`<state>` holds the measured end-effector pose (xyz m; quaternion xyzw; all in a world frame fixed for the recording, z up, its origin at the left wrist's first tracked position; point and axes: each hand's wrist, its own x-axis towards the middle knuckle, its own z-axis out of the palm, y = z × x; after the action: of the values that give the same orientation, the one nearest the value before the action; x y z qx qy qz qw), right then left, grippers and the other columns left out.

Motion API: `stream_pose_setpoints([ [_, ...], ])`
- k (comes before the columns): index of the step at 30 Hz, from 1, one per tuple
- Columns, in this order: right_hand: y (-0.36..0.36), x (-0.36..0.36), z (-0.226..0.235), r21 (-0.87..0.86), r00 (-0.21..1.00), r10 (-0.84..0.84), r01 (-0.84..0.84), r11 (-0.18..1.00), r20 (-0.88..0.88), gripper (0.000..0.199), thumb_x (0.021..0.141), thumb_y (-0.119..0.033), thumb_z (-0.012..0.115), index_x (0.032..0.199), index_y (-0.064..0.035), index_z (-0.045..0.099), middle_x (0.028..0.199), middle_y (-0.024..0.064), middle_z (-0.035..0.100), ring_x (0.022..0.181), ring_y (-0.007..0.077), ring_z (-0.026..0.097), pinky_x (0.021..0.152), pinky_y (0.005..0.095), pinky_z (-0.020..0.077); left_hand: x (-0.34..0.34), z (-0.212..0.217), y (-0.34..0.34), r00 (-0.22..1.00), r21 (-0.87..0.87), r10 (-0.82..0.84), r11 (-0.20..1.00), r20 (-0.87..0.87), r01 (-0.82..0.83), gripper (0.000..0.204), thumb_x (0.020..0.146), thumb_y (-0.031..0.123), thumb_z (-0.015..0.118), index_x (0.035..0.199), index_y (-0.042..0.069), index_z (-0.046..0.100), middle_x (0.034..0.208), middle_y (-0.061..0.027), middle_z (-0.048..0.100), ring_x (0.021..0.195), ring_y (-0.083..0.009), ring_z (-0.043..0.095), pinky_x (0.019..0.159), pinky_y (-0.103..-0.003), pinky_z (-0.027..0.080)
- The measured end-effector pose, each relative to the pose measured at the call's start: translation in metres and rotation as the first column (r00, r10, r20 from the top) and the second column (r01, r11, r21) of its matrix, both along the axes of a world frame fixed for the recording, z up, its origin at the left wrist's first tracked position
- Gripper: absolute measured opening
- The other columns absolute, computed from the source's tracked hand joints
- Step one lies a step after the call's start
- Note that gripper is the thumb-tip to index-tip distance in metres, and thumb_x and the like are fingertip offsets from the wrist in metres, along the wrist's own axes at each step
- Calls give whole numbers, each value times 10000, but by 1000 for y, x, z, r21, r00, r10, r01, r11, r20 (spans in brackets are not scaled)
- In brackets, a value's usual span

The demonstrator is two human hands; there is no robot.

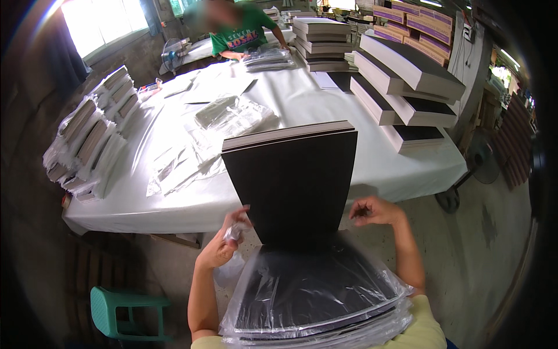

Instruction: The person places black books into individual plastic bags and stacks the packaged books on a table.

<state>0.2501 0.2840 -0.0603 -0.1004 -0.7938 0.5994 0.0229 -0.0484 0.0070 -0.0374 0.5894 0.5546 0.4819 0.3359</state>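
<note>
Pinched in my left hand, a crumpled wad of clear plastic film; index finger extended at the left edge of an upright black-covered slab, contact with it not certain, hand slightly blurred. My right hand is raised just beside the slab's right edge, apart from it, fingers loosely curled; cannot tell whether anything small sits between the fingertips.

Slab position: on end in front of me, between both hands, pale layered edges showing along its top; its lower end meets the far side of a film-wrapped black pile against my body; what bears its weight is hidden.

Progress, as judged from the layout: partway; the pile against me has film over it, and more film-covered goods lie by a co-worker in a green shirt across the white-covered table; pale wrapped bundles are stacked at the table's left; unwrapped are the upright slab, the thick black-topped blocks stacked crosswise at right, and a further block stack beyond them; loose clear film lies spread on the table left of the slab.

Grip summary by hand: left, fingers drawn in on film, no hold on the slab; right, half-curled, no hold on the slab either.
</note>
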Motion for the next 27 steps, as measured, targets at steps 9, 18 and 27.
stream_pose_setpoints([
  [9,-112,-99,89,68,794,-87,159,985,-601,290,723,-97,668,973,-80,520,957,34,492,769,62,470,605,213,386,78,75,63,993,475,-114,873,-13,107,1008,662,578,621,1345,84,69,1190,-135,316,1054,-206,393,858,-338,357],
  [18,-97,-90,77,-362,819,-330,162,918,-469,188,791,-172,632,757,-46,496,666,-29,517,594,19,462,533,153,358,76,60,58,939,319,342,887,33,-334,118,746,59,649,801,4,560,627,-37,576,596,-112,585,576,-241,465],
  [27,-91,-89,91,-484,782,-388,126,866,-489,477,756,-219,667,1120,-73,396,993,44,500,917,100,488,759,235,408,80,50,69,879,247,261,892,399,-377,75,815,61,576,816,-6,543,756,-1,555,716,-52,491,665,-182,394],
])
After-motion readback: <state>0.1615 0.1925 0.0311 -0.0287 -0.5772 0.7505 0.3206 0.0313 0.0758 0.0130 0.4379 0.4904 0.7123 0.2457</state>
